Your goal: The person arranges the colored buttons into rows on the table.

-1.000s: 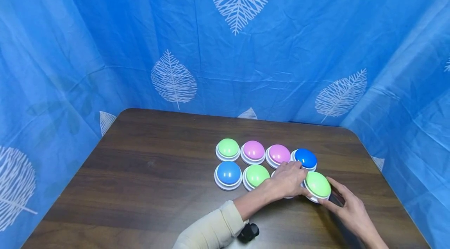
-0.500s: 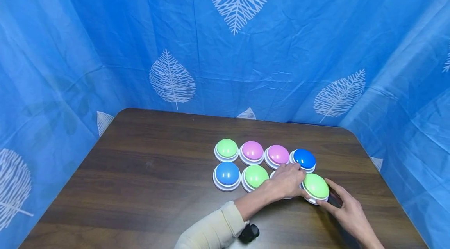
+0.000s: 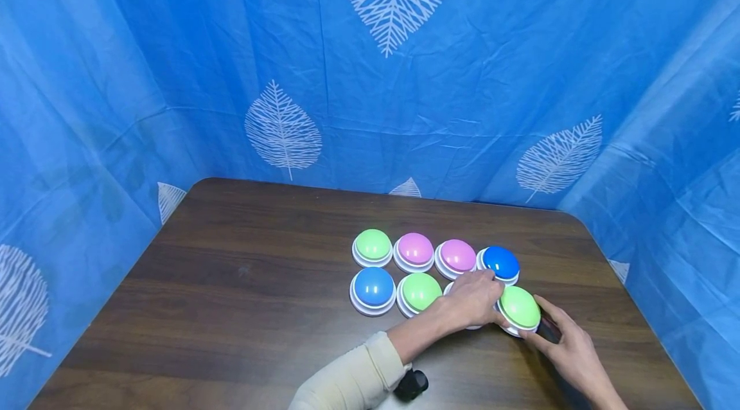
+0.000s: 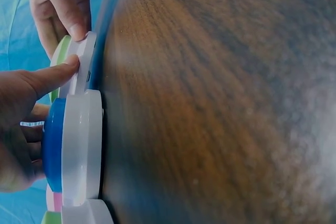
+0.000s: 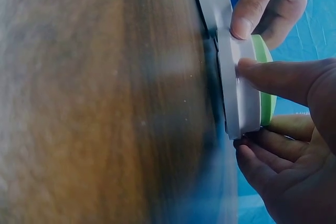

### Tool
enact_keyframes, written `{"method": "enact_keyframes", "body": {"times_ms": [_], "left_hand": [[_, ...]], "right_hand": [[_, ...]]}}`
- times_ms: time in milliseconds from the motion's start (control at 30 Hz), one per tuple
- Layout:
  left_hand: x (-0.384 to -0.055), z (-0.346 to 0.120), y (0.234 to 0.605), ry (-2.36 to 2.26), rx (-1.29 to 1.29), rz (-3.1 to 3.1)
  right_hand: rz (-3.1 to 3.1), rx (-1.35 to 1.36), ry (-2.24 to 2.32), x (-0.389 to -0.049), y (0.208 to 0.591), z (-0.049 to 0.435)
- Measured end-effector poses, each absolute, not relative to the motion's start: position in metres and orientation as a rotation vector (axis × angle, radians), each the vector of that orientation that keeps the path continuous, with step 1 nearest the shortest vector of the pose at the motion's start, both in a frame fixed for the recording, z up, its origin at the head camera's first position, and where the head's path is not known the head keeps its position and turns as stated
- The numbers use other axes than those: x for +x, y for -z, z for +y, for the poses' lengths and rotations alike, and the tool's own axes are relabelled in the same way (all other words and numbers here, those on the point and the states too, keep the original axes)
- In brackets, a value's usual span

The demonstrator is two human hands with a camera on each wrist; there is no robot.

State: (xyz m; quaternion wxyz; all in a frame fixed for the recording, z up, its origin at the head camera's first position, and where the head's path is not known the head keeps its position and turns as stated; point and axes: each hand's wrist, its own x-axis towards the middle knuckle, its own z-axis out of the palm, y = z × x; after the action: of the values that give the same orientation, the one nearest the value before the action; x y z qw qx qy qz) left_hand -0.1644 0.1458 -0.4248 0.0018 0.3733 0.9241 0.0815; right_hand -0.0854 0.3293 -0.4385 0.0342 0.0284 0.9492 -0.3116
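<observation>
A light-green dome push button (image 3: 519, 307) with a white base is at the right end of the front row, held between both hands. My left hand (image 3: 475, 297) reaches in from its left, thumb on the near side of the white base. From the right, my right hand (image 3: 569, 346) grips the same base, thumb in front and fingers round the far side in the right wrist view. Beneath the left palm sits a blue-domed button (image 4: 53, 145), mostly hidden in the head view. Its base meets the green one's in the left wrist view.
Behind stand a green button (image 3: 373, 244), two pink buttons (image 3: 415, 248) and a dark-blue button (image 3: 501, 262). Left in the front row are a blue button (image 3: 373, 286) and another green button (image 3: 421, 291). A blue leaf-print curtain (image 3: 370, 108) surrounds the wooden table (image 3: 231, 281).
</observation>
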Motion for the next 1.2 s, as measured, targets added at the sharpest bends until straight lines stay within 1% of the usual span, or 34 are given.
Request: {"method": "enact_keyframes", "body": {"times_ms": [500,800,1200], "left_hand": [[-0.1659,0.1489,0.4288,-0.226,1.182,2.925],[-0.1668,0.1483,0.4285,-0.249,1.179,2.918],[-0.1669,0.1479,0.4302,-0.229,1.188,2.931]], "right_hand": [[2.955,0.076,0.947,-0.0844,0.4418,0.3296],[2.909,0.13,0.92,-0.0885,0.4398,0.328],[2.919,0.138,0.914,-0.0887,0.4419,0.3266]]}}
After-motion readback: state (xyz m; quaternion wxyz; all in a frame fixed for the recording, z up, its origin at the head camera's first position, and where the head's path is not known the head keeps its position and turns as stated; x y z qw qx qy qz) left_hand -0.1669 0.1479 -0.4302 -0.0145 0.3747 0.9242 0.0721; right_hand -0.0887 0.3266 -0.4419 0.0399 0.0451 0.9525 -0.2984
